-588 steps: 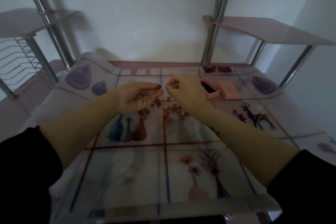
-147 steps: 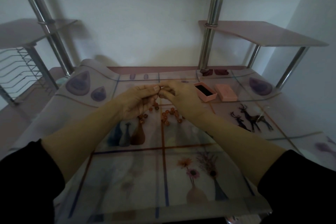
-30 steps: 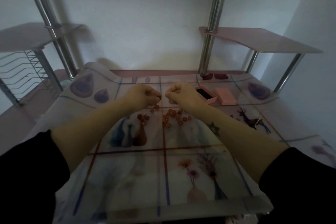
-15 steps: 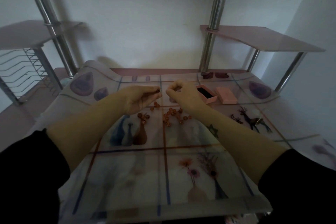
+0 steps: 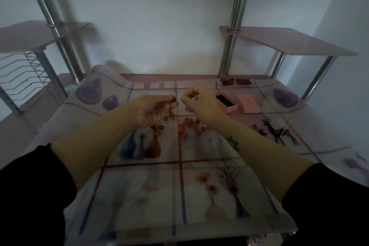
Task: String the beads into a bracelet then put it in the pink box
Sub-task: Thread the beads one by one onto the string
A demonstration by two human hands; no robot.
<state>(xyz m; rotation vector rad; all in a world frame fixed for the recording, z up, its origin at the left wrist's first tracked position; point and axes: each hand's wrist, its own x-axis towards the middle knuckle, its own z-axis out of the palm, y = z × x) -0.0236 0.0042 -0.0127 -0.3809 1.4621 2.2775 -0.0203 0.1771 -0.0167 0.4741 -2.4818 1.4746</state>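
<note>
The left hand (image 5: 153, 109) is held above the worktop (image 5: 199, 185), thumb and forefinger pinched on a single dark bead (image 5: 174, 98), with a few more strung beads hanging just below it. The right hand (image 5: 199, 102) is raised just beside it, thumb and forefinger closed in a ring; the cord itself is too thin to make out. Loose orange beads (image 5: 189, 126) lie scattered on the worktop beneath and between the hands. The pink box (image 5: 226, 102) sits open just right of the right hand, its lid (image 5: 248, 103) lying flat beside it
</note>
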